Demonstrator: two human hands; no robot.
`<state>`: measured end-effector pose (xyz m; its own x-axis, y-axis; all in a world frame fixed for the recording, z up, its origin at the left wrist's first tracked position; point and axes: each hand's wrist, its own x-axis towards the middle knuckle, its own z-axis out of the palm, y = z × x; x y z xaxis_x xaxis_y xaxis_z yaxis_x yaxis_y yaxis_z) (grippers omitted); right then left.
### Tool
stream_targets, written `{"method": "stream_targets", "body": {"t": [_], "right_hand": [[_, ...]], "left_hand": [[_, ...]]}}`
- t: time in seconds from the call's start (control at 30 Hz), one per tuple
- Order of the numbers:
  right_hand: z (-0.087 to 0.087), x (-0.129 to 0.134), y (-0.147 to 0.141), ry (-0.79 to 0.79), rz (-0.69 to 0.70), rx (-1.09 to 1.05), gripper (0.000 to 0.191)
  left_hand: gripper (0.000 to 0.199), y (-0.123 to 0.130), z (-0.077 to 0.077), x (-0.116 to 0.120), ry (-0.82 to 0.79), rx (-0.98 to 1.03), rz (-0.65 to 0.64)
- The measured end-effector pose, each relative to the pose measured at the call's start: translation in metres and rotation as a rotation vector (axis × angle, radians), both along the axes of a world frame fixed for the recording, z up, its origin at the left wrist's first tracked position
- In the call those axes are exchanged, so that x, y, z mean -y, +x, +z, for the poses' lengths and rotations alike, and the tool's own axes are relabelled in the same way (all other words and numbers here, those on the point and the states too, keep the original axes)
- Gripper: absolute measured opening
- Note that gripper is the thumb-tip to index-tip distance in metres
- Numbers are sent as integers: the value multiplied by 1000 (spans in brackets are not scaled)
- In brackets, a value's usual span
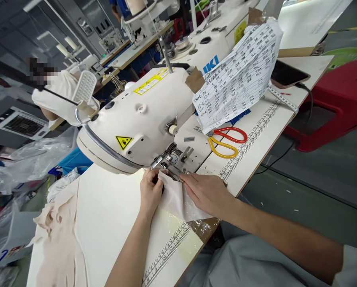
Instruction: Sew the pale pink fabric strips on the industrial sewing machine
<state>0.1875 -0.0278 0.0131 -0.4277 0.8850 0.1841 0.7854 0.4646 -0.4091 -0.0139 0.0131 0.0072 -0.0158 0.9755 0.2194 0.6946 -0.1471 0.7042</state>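
A pale pink piece of fabric (174, 197) lies in front of the sewing machine (136, 123), its far edge close to the presser foot and needle area (170, 159). My left hand (150, 189) pinches the fabric's left corner, thumb and fingers pressed together. On the fabric's right side, close to the metal parts, my right hand (205, 193) has its fingers together and pressed down on the cloth. Its fingertips are partly hidden by the machine parts and the fold. The near end of the fabric hangs toward the table's front edge.
Thread snips with red and yellow handles (230, 135) lie right of the machine. A handwritten sheet (238, 75) leans on it, near a phone (288, 73). More pink fabric (60, 239) drapes at left. A red stool (342, 103) stands right; a person (61, 93) sits behind.
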Motion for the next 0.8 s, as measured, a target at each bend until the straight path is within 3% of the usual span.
{"method": "stream_targets", "body": {"t": [0.27, 0.8], "right_hand": [[0, 1, 2, 34, 17, -29, 26], [0, 1, 4, 55, 29, -23, 22]], "left_hand": [[19, 0, 3, -1, 15, -65, 10], [22, -3, 3, -1, -119, 48, 126]]}}
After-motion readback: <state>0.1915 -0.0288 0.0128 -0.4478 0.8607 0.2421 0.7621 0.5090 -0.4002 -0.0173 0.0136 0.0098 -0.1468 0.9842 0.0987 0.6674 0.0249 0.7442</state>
